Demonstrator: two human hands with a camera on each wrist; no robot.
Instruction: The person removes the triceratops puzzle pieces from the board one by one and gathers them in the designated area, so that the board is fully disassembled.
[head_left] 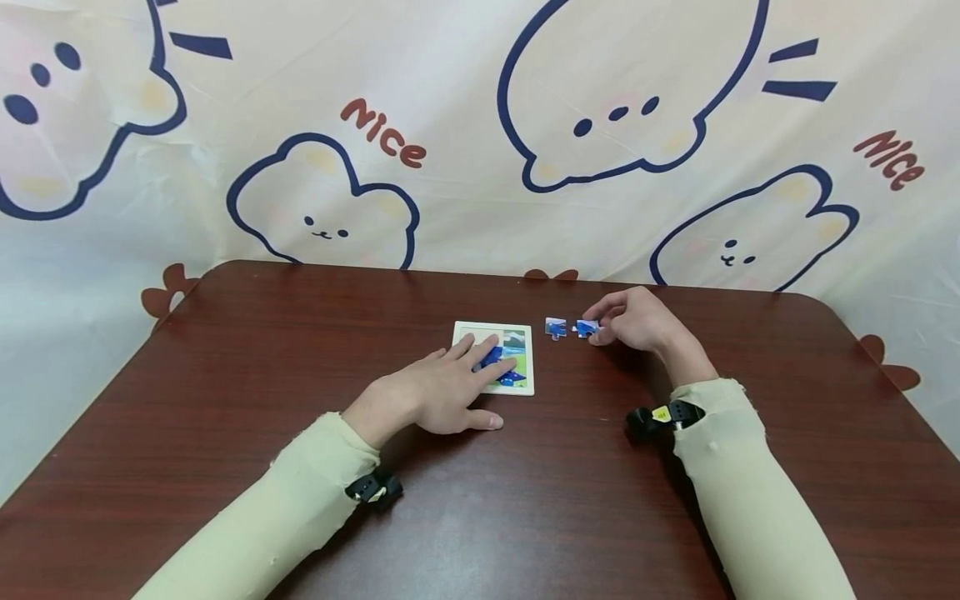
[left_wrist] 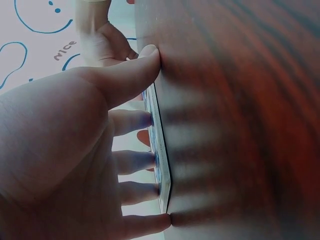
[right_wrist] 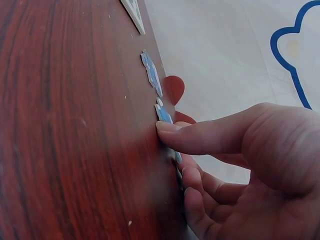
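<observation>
Nearest, a pale sleeve on each arm crosses the worktop (head_left: 495, 517), each with a small wrist camera (head_left: 660, 419) strapped on. The left hand (head_left: 427, 398) lies flat with its fingers spread apart over the puzzle tray (head_left: 529, 367); its thumb rests on the wood off the tray's near edge, a spread that seems meant to steady the tray. The tray sits in the worktop's far half, near the middle. To its right, towards the far edge, the left loose piece (head_left: 556, 327) lies by itself, apart from the tray, probably for easy picking. Just beside it, the right hand (head_left: 637, 321) pinches the right loose piece (head_left: 585, 328) by its right end, thumb against curled fingers; whether it is lifted I cannot tell. Beyond the far edge hangs a printed curtain (head_left: 465, 221).
</observation>
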